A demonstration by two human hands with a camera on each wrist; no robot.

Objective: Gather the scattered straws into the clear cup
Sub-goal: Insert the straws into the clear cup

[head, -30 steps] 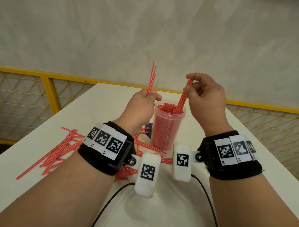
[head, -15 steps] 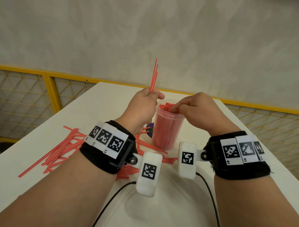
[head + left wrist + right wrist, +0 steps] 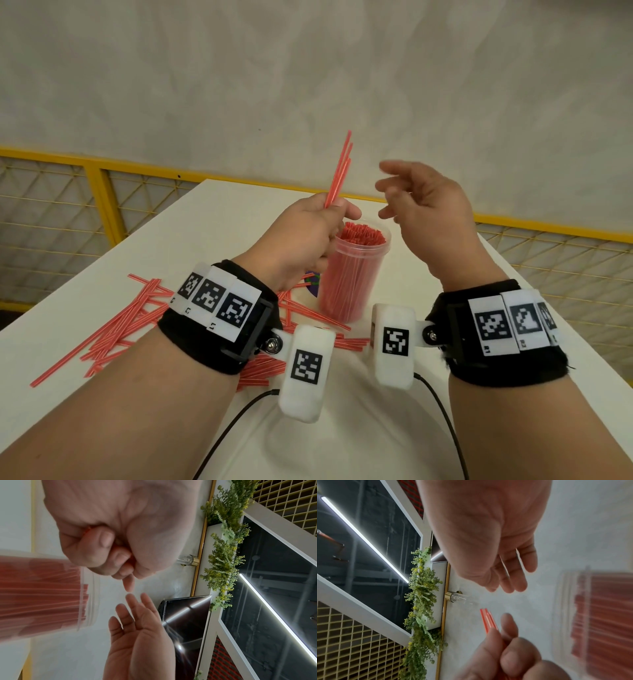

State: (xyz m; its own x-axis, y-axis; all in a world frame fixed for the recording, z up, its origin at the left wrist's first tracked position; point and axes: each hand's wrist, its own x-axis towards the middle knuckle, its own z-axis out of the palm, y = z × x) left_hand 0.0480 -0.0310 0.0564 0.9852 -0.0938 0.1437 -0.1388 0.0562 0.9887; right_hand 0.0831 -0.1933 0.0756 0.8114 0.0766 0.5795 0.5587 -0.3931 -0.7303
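Note:
A clear cup (image 3: 349, 274) packed with red straws stands upright on the white table (image 3: 212, 233); it also shows blurred as the cup (image 3: 42, 593) and the cup (image 3: 599, 615). My left hand (image 3: 308, 236) hovers just left of the rim and grips a few red straws (image 3: 339, 171) that point upward, seen again as straws (image 3: 488, 620). My right hand (image 3: 421, 202) is raised above and right of the cup, fingers loosely spread, holding nothing. Several loose straws (image 3: 116, 322) lie scattered on the table at the left.
More straws (image 3: 349, 342) lie in front of the cup. A small purple object (image 3: 312, 282) peeks out left of the cup's base. A yellow mesh railing (image 3: 96, 192) borders the table's far and left sides. Two black cables (image 3: 233, 425) run toward me.
My right hand pushed its straws down into the cup, let go, and has lifted up and to the right with fingers spread. The left hand stays beside the rim with its straws.

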